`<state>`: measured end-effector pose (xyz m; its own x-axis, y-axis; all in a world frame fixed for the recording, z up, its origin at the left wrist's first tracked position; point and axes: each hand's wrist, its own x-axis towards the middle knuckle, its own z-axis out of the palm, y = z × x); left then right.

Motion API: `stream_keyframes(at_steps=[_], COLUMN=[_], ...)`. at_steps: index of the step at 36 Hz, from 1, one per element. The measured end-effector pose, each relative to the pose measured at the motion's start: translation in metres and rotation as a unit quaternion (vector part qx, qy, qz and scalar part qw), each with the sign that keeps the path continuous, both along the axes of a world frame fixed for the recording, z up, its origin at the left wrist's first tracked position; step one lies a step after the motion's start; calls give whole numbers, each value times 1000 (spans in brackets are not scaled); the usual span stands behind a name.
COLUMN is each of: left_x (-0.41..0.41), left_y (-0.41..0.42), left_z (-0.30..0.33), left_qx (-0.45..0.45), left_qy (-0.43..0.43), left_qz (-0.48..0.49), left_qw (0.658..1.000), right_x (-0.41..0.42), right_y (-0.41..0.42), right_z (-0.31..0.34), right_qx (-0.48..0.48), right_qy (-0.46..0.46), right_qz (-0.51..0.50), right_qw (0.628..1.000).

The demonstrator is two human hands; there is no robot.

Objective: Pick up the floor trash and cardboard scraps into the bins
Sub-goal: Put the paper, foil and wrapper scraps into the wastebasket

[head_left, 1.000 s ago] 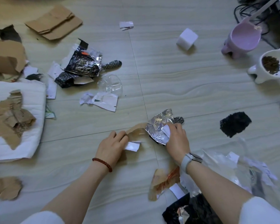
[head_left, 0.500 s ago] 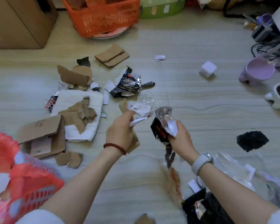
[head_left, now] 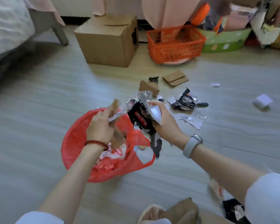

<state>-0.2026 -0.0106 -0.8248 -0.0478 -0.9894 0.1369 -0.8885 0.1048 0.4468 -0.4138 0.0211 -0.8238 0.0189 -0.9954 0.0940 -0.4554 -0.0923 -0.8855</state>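
Here, the left hand holds its grip closed on a brown cardboard scrap and some paper directly above the red bag-lined bin, which already contains crumpled wrappers. Just right of it, the right hand grips a black-and-silver foil wrapper and a white scrap over the bin's right edge; motion blur makes the exact finger placement hard to judge. Farther right on the floor lie more foil wrappers and a folded cardboard piece. A cardboard box and orange basket stand far back.
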Motion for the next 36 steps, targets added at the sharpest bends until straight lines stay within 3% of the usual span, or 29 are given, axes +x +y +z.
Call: stream_keyframes(at_steps=[3, 7, 10, 13, 17, 21, 24, 27, 31, 36], left_x=[36, 68, 97, 117, 121, 108, 80, 41, -19, -98], left_y=[8, 20, 16, 16, 16, 20, 27, 35, 48, 49], left_z=[-17, -24, -27, -36, -56, -67, -69, -69, -79, -84], left_qx=[127, 265, 214, 108, 97, 113, 88, 100, 155, 221], left_qy=[-54, -124, -129, -25, 174, 184, 178, 219, 224, 238], left_qz=[-16, -34, 20, 141, 202, 204, 132, 98, 58, 36], left_qw=[990, 956, 968, 984, 959, 955, 971, 966, 960, 945], right_x=[47, 94, 110, 109, 90, 58, 20, -27, -85, -157], right_y=[-15, -29, -32, -25, -2, 9, 15, 23, 37, 59], right_z=[0, -7, -25, -42, -60, -65, -67, -72, -71, -72], right_qx=[2, 9, 67, 94, 38, 80, 78, 57, 17, 9], right_qy=[-7, 57, 212, 360, 473, 490, 515, 504, 500, 541], right_qz=[9, 57, 140, 228, 292, 262, 249, 210, 135, 51], right_qw=[1000, 997, 965, 900, 830, 828, 816, 836, 855, 839])
